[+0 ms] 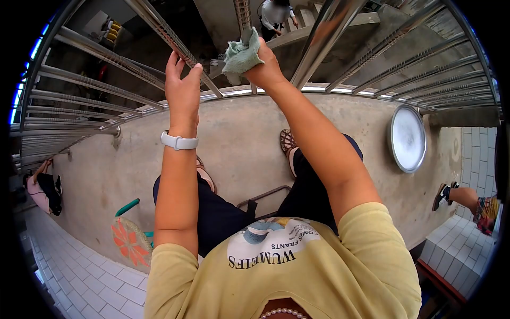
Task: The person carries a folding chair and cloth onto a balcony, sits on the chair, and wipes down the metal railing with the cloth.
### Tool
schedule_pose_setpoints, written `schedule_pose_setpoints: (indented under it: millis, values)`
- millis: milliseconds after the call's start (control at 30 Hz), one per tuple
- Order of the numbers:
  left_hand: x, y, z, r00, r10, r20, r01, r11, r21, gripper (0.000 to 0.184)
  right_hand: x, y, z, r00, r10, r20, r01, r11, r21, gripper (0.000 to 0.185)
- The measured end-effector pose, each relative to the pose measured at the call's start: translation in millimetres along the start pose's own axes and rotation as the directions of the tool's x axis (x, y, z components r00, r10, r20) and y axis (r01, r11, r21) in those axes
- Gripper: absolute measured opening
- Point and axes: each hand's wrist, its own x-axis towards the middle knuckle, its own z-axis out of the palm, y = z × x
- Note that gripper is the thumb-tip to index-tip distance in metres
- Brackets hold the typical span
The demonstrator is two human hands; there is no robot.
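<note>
My right hand [265, 66] is closed on a pale green cloth [241, 57], which is wrapped around an upright metal railing bar [243, 15]. Part of the cloth hangs loose below the fingers. To the left, my left hand [183, 82], with a white watch [179, 141] on the wrist, holds another shiny railing bar [159, 32]. Its thumb lies on one side of that bar and its fingers on the other; some fingertips are hidden.
A metal railing curves around the front. A large round metal basin [408, 138] leans at the right. A stool with an orange flower pattern [130, 242] stands behind left. One person is below beyond the railing [276, 16], another at far left [45, 191]; someone's leg [463, 196] shows right.
</note>
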Motion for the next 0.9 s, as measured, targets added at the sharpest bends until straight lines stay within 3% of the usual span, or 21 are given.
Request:
schedule_pose_setpoints:
  millis: [67,100,200,367,467,600,900]
  values:
    - [0,1,0,1.000,0.017,0.006,-0.017,1.000,0.008,0.065,2,14,-1,0.987,0.049,0.150,-0.041,0.998,-0.057,0.043]
    - [-1,2,1,1.000,0.020,0.009,-0.020,1.000,0.010,0.065,0,21,-2,0.988,0.048,0.145,-0.041,0.998,-0.055,0.043]
    - [-3,5,3,1.000,-0.011,-0.013,0.011,1.000,-0.008,0.062,-5,14,-14,0.874,0.343,0.344,-0.235,0.918,-0.318,0.042]
    - [0,2,0,1.000,0.006,0.015,-0.006,0.999,-0.032,0.063,-22,27,5,0.850,0.468,0.243,-0.349,0.845,-0.406,0.042]
    - [1,4,-3,0.999,-0.025,0.021,0.026,0.999,-0.036,0.062,-22,26,13,0.843,0.531,0.082,-0.466,0.798,-0.383,0.038]
    - [-2,12,-2,0.997,-0.074,0.034,0.077,0.990,-0.115,0.060,-15,14,10,0.865,0.498,0.055,-0.452,0.823,-0.343,0.036]
    - [-1,4,0,0.999,-0.053,0.009,0.054,0.992,-0.111,0.059,2,-24,0,0.977,0.211,-0.032,-0.212,0.976,-0.051,0.031]
